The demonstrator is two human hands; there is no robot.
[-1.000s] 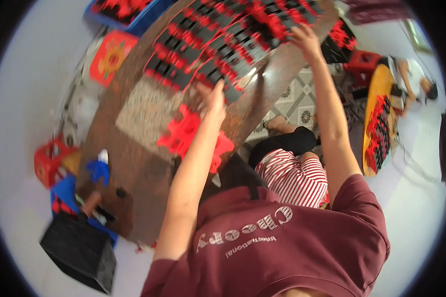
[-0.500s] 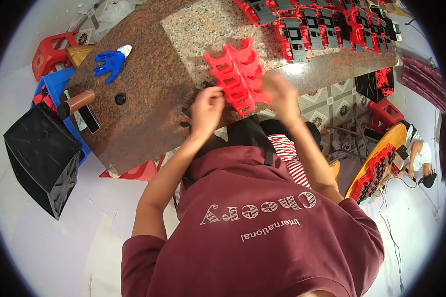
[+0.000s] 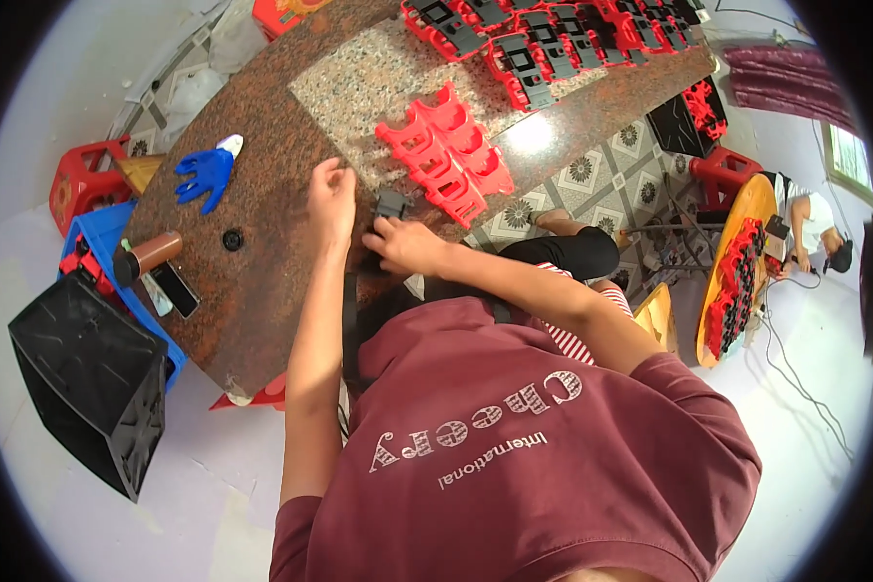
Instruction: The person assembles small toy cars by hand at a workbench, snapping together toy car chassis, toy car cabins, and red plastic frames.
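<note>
A red plastic frame [image 3: 443,155] with rows of rounded cut-outs lies on the stone table in front of me. To its left my left hand [image 3: 332,204] is raised with its fingers curled in; whether anything small is between them cannot be made out. My right hand [image 3: 409,245] reaches across to the near edge of the table, fingers bent and closed together over small dark pieces. A dark grey plastic part [image 3: 390,204] lies right beside its fingertips, near the frame's lower left corner. What the fingertips pinch is hidden.
Finished-looking red frames with dark grey plates [image 3: 553,44] stand in rows at the far right. On the left lie a blue glove [image 3: 204,177], a round black cap [image 3: 232,240], a brown bottle [image 3: 155,254] and a phone [image 3: 175,291]. A black crate [image 3: 87,369] leans beside the table.
My right hand has left the red frame and crossed left to the dark pieces. The left hand has moved away from the frame, up and left. The frame now lies without a hand on it.
</note>
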